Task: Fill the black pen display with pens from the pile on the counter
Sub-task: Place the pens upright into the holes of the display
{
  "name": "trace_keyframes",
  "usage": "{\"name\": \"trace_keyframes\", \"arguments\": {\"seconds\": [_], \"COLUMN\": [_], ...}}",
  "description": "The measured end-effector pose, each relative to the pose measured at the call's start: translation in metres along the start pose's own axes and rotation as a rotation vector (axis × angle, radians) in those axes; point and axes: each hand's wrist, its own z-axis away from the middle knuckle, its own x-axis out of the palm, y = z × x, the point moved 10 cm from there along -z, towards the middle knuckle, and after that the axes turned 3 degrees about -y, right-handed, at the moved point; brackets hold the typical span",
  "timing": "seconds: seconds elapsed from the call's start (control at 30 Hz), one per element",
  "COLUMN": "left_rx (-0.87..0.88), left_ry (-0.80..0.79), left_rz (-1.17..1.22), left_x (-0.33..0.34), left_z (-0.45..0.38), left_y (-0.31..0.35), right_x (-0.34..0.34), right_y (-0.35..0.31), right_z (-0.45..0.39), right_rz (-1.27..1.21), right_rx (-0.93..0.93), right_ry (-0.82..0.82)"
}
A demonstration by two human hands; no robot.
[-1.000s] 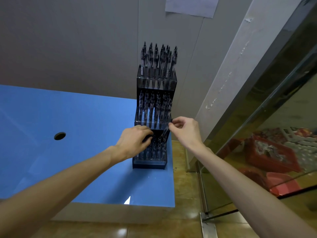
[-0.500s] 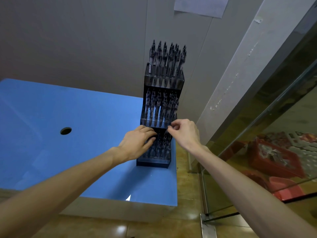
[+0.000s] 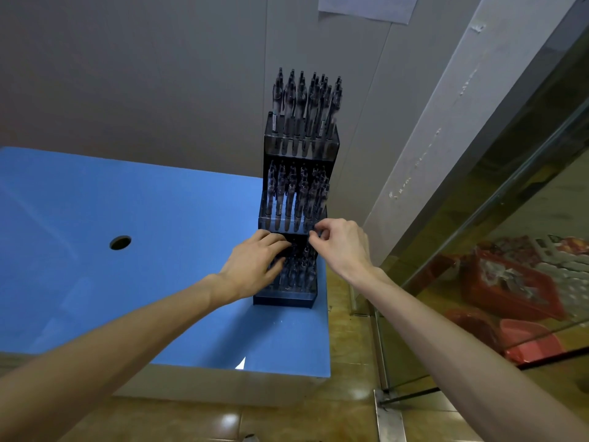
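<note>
Pen display [image 3: 298,215], black, three tiers, stands at right edge of blue worktop [image 3: 127,250] against wall; dark pens [image 3: 306,100] upright in tiers. Left hand [image 3: 255,266] rests fingers on bottom-tier pens, relaxed. Right hand [image 3: 342,244] pinches something small at middle tier's front edge; can't tell what.

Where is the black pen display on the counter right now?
In the head view, the black pen display stands at the right far corner of the blue counter, against the grey wall, with the left hand and right hand at its lowest tier.
</note>
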Motion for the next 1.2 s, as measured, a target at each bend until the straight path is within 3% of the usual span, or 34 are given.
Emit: {"name": "trace_keyframes", "arguments": {"seconds": [0.53, 1.2], "left_rx": [0.011, -0.1], "left_ry": [0.072, 0.12], "left_rz": [0.028, -0.017], "left_x": [-0.016, -0.026], "left_z": [-0.005, -0.023], "left_y": [-0.003, -0.005], "right_x": [0.0, -0.004], "right_y": [0.001, 0.017], "right_z": [-0.005, 0.002], "right_rz": [0.001, -0.08], "right_rx": [0.005, 0.026], "right_ry": [-0.028, -0.008]}}
